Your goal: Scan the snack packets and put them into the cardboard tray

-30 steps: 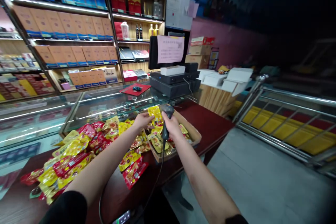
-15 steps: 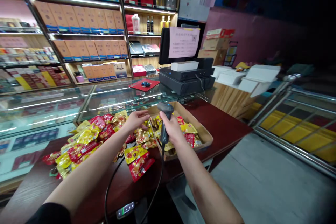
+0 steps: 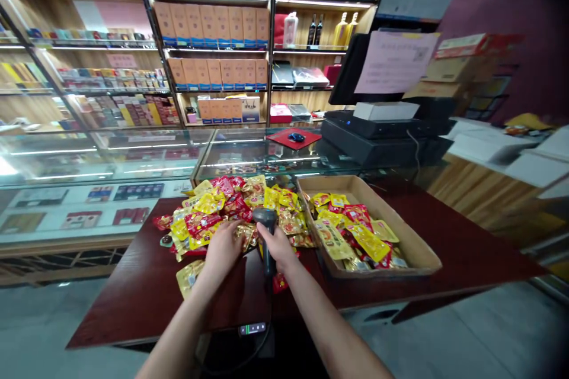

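Note:
My right hand (image 3: 279, 249) is wrapped round the handle of a dark handheld barcode scanner (image 3: 267, 243), its head pointing toward the pile. A cable hangs from the handle. At the near edge of a heap of red, yellow and gold snack packets (image 3: 208, 201), my left hand (image 3: 226, 244) has its fingers bent but apart, close to a gold packet (image 3: 247, 237). Whether it touches that packet is unclear. To the right stands a shallow cardboard box (image 3: 409, 237) with several similar packets (image 3: 368, 240) in it. A single gold packet (image 3: 189, 277) lies beside my left forearm.
The dark red tabletop (image 3: 133, 290) adjoins a glass display counter (image 3: 151, 157). A mouse (image 3: 296, 137) rests on a red mat (image 3: 278, 135). Behind the box are a black cash register unit (image 3: 377, 139) and a monitor (image 3: 349, 71). A small lit device (image 3: 252, 328) sits at the table's front edge.
My left hand has moved from the cardboard box's left side to the packet heap. The scanner in my right hand has shifted left, out from over the box. The view has turned left.

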{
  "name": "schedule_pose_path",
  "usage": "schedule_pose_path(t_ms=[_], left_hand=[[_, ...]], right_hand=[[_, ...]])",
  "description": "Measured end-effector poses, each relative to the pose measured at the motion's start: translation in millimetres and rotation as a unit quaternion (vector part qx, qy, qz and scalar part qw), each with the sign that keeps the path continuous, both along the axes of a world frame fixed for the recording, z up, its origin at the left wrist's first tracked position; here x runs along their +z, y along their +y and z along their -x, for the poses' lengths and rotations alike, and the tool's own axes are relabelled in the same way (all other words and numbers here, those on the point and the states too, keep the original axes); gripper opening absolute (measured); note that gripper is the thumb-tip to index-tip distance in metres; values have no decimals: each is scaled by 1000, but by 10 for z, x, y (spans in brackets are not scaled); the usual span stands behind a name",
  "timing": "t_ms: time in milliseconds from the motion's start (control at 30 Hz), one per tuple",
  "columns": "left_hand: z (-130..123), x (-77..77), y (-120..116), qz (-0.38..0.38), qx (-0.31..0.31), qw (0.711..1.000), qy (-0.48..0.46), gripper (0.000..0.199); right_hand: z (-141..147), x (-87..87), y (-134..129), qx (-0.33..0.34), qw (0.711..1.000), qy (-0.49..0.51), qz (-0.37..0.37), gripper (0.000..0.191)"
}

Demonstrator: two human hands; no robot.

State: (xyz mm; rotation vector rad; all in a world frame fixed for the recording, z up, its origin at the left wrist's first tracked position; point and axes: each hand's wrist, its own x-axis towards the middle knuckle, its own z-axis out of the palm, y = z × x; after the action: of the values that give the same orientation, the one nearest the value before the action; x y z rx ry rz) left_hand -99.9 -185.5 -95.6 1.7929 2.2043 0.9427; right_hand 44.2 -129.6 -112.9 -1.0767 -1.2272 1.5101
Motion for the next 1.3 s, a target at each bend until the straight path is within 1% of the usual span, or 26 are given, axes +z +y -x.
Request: schedule_pose_path(t_ms=[100,200,300,400,467,567,633,667,700,733,800,900,933,1000,1100,1167,1233,1300], left_hand=[[-141,-183,-118,-13,15,994,103,43],[-225,-284,-150,-17,35,987,159,44],[-250,-321,-153,-18,42,984,170,46],[-248,-295,-164,-28,31,989,142,46],[-228,-235,-172,-45,19,993,108,41],[-141,-82,-158,-79,6,997,27,37],[-46,41,-118,-96,21,993,-68,29],[7,100,-89,-99,34,986,-129,26],[58,154,-55,-96,44,976,-191,25],[105,201,-18,-89,42,962,-254,27],[169,262,62,-57,18,927,-371,34],[175,274,185,-8,-15,871,-491,37],[155,264,223,0,-19,858,-513,37],[99,240,292,5,-25,842,-538,38],[4,232,363,15,-20,839,-543,36],[-49,252,384,26,-10,829,-559,35],[-96,275,386,38,-16,803,-595,36],[-138,285,376,46,-47,778,-625,37]], right_hand=[[97,-115,-59,5,1000,-4,29,41],[148,-134,-78,7,998,20,66,39],[171,-94,-79,2,991,73,112,42],[165,6,-93,8,983,127,134,44],[142,108,-113,24,978,155,135,45],[75,269,-132,51,974,183,126,45],[14,342,-121,52,976,180,111,44],[-20,359,-108,45,979,170,102,44],[-54,365,-91,36,983,155,93,43],[-89,359,-73,24,986,141,86,41],[-152,327,-44,9,989,119,83,41],[-216,270,-42,21,987,125,94,44],[-225,257,-51,28,986,133,98,45],[-232,242,-73,27,984,145,101,47],[-238,237,-91,-3,985,140,96,48],[-255,238,-85,-23,987,132,89,47],[-282,241,-71,-41,987,130,84,45],[-308,247,-56,-60,986,134,81,44]])
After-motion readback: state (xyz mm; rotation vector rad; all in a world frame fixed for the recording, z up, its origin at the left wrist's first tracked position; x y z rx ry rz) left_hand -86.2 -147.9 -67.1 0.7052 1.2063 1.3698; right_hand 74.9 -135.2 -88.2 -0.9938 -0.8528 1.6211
